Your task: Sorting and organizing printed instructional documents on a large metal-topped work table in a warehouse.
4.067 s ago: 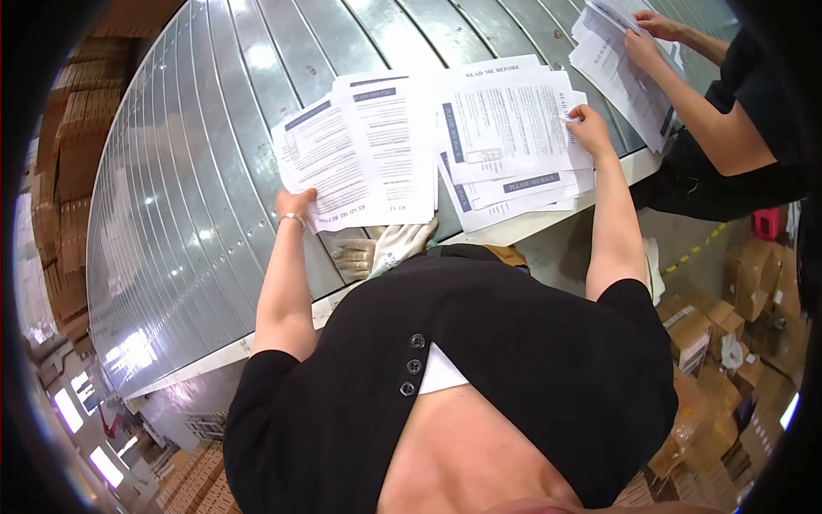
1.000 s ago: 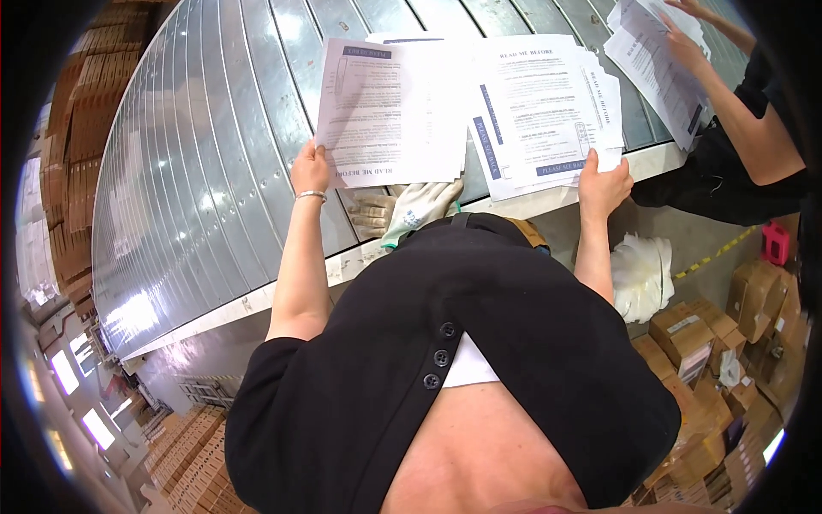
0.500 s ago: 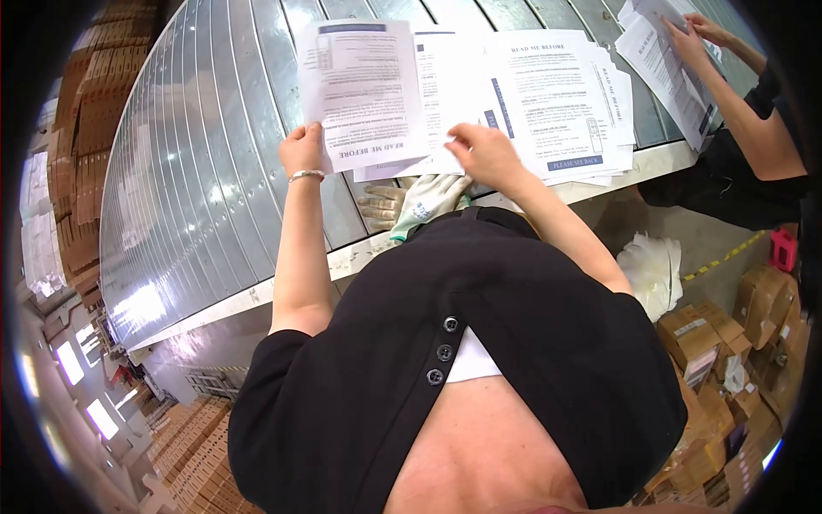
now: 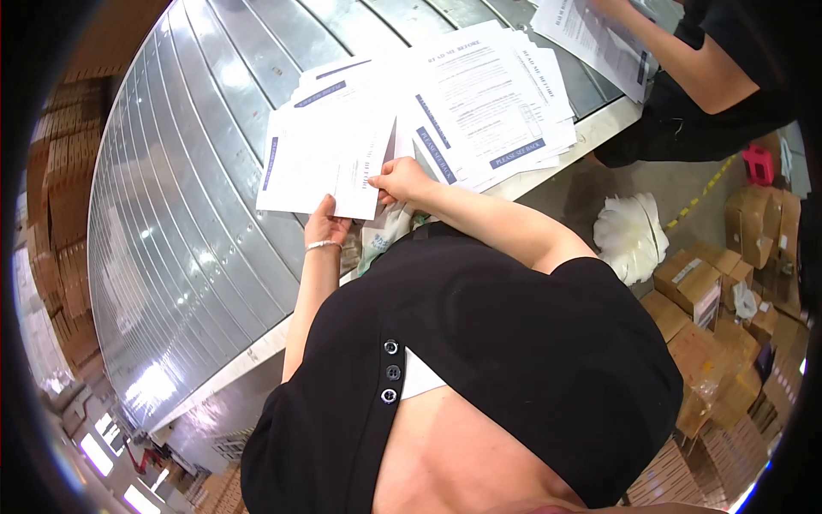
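Holding a white printed sheet (image 4: 317,167) in 2 hands over the ribbed metal table (image 4: 184,223), the person near me has the left hand (image 4: 328,226) pinching its near edge, thumb on top, and the right hand (image 4: 404,181) pinching its right edge. Sheet partly covers the left paper pile (image 4: 330,79); right paper pile (image 4: 479,103) just beside, pale glove (image 4: 390,225) partly hidden below.

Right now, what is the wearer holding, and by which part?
White printed paper: the left fingers pinch its near edge, the right fingers its right edge.
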`<state>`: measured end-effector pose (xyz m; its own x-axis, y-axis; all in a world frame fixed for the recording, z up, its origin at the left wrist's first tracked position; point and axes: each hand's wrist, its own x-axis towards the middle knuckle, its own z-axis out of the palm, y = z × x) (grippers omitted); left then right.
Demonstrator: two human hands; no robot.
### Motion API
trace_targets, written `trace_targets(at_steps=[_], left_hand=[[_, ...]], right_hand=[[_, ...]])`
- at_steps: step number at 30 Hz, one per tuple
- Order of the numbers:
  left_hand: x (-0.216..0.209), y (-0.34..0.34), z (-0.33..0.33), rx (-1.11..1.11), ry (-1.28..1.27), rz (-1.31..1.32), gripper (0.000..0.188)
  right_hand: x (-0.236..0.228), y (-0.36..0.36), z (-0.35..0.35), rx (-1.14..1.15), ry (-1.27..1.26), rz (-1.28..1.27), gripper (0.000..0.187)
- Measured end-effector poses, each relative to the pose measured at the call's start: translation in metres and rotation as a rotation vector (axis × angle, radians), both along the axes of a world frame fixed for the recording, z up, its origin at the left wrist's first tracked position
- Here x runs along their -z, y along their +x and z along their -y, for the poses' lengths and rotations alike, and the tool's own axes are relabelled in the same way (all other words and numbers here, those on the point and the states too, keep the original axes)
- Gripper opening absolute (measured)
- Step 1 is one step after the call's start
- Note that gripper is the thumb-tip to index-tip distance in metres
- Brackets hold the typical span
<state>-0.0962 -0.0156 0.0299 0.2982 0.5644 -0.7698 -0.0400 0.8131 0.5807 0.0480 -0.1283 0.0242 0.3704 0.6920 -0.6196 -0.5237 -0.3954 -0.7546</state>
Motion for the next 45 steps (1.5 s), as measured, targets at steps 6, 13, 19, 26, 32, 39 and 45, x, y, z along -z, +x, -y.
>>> trace_targets(at_steps=[6,13,19,26,32,39,45], left_hand=[[-0.011,0.004,-0.007,-0.108,-0.269,0.075,0.069],[0.047,-0.009,-0.037,-0.173,-0.164,-0.104,0.028],[0.048,-0.015,-0.044,-0.172,-0.083,-0.25,0.014],[0.042,-0.045,-0.069,-0.165,0.085,-0.241,0.012],[0.017,-0.044,-0.071,-0.072,0.264,-0.4,0.018],[0.007,-0.036,-0.066,-0.007,0.377,-0.437,0.019],[0.006,-0.036,-0.065,0.085,0.659,-0.333,0.02]], right_hand=[[-0.013,0.064,0.035,-0.167,-0.035,0.203,0.02],[-0.044,0.174,0.094,-0.29,-0.183,0.498,0.023],[-0.047,0.253,0.137,-0.332,-0.395,0.634,0.02],[-0.031,0.304,0.157,-0.501,-0.659,0.677,0.02],[-0.019,0.313,0.158,-0.534,-0.773,0.861,0.021],[-0.066,0.264,0.123,-0.354,-0.903,1.369,0.04],[-0.06,0.142,0.058,-0.391,-0.212,1.089,0.039]])
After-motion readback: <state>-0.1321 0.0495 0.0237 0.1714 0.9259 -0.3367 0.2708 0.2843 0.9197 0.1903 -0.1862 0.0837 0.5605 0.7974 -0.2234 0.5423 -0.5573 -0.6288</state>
